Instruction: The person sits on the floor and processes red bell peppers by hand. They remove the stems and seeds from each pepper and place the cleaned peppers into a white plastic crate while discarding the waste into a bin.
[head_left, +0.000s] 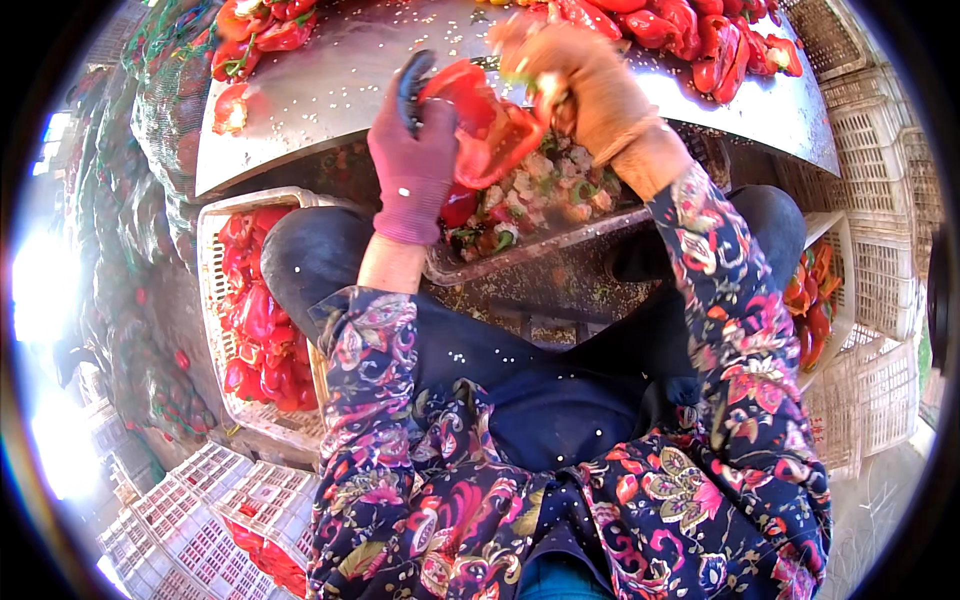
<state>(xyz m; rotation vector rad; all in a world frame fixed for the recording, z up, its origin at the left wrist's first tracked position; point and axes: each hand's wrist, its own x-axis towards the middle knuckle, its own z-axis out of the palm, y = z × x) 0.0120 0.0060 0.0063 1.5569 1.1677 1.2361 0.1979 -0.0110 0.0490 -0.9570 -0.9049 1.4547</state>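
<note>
My left hand (416, 161), in a maroon knit glove with dark fingertips, grips a hollow, cut-open red bell pepper (499, 139). Close to its right side, my right hand (581, 82) wears an orange glove and is blurred by motion. Its fingers curl around a pale green-white piece that looks like a pepper core (550, 88); the blur hides its exact shape. Below both hands sits a shallow tub (525, 260) of discarded cores, seeds and green stems. A metal work table (330, 90) spans the far side, scattered with seeds.
Red peppers (675, 30) are heaped on the table's right; several more (262, 34) lie left. A white plastic crate (214, 300) of red peppers stands beside my left knee, another crate (844, 277) by my right. Filled mesh sacks (161, 120) line the left; stacked crates (874, 165) line the right.
</note>
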